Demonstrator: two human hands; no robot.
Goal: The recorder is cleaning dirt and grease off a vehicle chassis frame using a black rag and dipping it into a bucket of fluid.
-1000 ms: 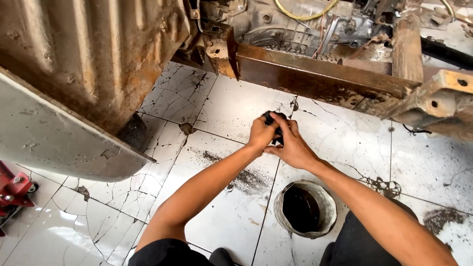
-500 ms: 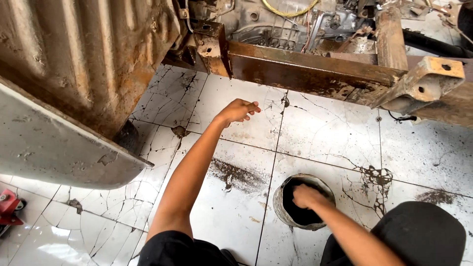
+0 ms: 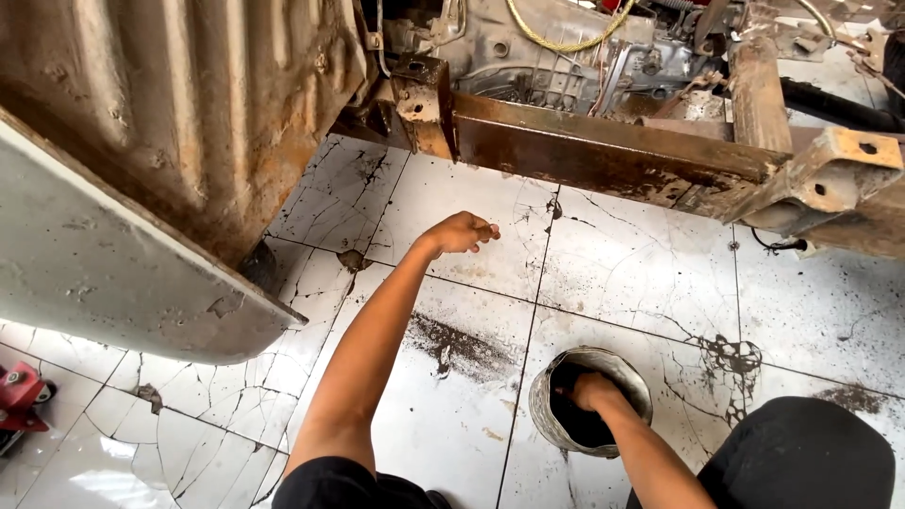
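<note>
The right hand (image 3: 592, 388), at lower centre-right of the frame, reaches down into a round metal can (image 3: 547, 415) standing on the tiled floor (image 3: 641, 283); its fingers are buried in the dark inside, so I cannot tell whether they grip anything. The left hand (image 3: 460, 232), at mid-frame, hangs above the floor with fingers loosely curled, half closed and holding nothing. Above them a rusty beam (image 3: 603, 155) crosses the upper frame, a corroded body panel (image 3: 160, 123) fills the upper left, and a red jack (image 3: 21, 401) sits at the lower left edge.
</note>
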